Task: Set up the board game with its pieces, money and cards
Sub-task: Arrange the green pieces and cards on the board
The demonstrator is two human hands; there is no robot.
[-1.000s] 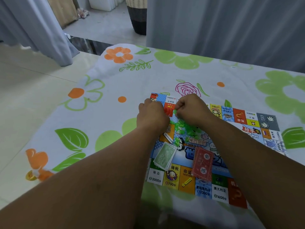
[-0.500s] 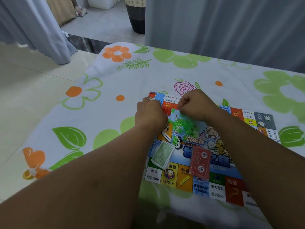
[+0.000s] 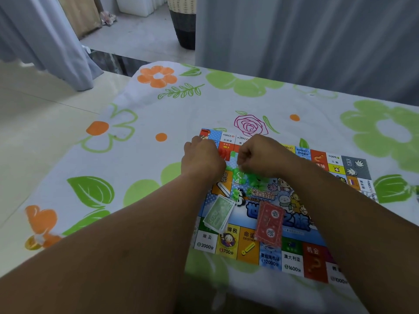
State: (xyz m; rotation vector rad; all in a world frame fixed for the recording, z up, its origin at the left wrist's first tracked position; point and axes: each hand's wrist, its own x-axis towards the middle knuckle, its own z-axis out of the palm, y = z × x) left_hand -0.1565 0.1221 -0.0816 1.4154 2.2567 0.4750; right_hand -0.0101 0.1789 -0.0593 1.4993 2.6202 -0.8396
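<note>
Sorting the small plastic pieces, by the look of it: both hands work over the upper-left part of the board (image 3: 292, 266), which lies flat on a floral sheet (image 3: 136, 177).

The right hand (image 3: 263, 155) is knuckles-up, its fingers (image 3: 244, 156) curled tight with the tips aimed at frame left. They seem to pinch one loose green piece (image 3: 233, 153), but it is partly hidden, so I'm not certain. The left hand (image 3: 204, 158) is just beside it on the left, back of the hand to the camera and fingers tucked under. I cannot tell what it has hold of, if anything.

Key relation: the pile of green pieces (image 3: 248, 177) lies straight below the right hand in the frame, just under its heel, and to the lower right of the left hand. The right hand is nearer. The pile has no clear long axis; it spreads roughly left to right, with a few strays trailing down-frame.

The pieces are bright translucent green, tiny and jumbled, with shapes too small to tell. They probably scatter easily.

The green money stack (image 3: 218, 214) and red card stack (image 3: 269, 225) lie lower on the board, each tilted. They are near each other but apart, and neither hand touches them.
</note>
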